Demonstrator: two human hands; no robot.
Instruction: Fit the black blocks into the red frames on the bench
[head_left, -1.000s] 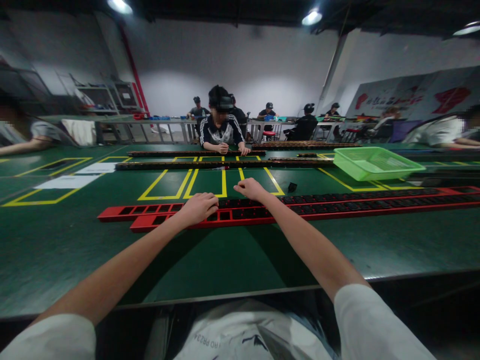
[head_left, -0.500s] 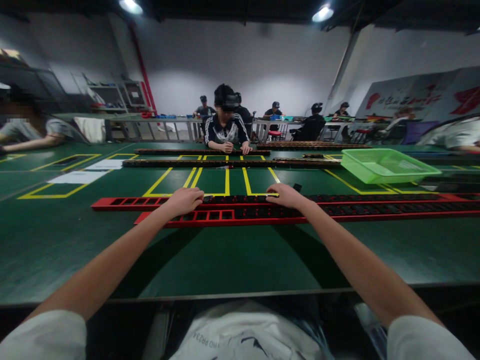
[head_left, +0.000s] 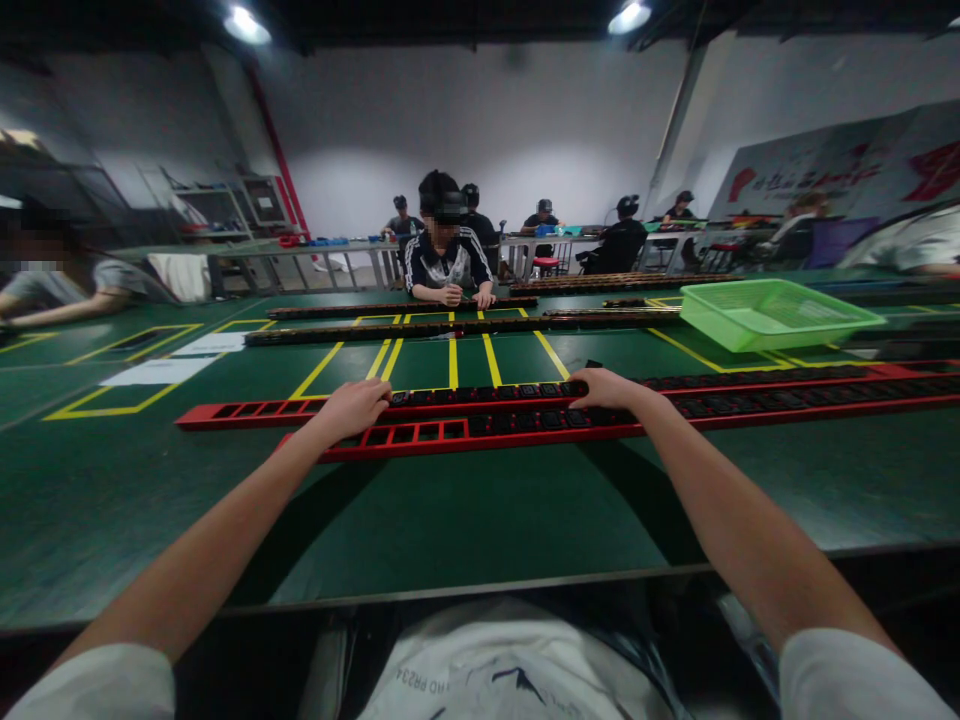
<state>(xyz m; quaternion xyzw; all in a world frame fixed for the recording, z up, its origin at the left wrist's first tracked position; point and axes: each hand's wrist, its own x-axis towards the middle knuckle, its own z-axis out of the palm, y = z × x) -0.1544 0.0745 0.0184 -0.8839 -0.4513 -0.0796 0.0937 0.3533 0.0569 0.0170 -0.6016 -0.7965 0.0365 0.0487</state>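
Note:
Two long red rails with rows of black slots lie side by side across the green table point(head_left: 465, 520). My left hand point(head_left: 352, 408) rests on the near red rail point(head_left: 450, 432) towards its left end, fingers curled over it. My right hand point(head_left: 609, 388) sits further right, its fingers bunched, with their tips down on the black pieces of the far red rail point(head_left: 247, 411). What the fingertips hold is hidden. A small black piece point(head_left: 593, 364) lies on the table just behind my right hand.
A green plastic basket point(head_left: 780, 315) stands at the back right. Two long dark rails point(head_left: 450, 326) lie further back, where a person point(head_left: 447, 262) sits facing me with hands on them. White sheets point(head_left: 161, 370) lie at left. More people work at tables behind.
My right hand came down from above the table onto the red rails and slid to the right along them. My left hand shifted slightly left on the near rail.

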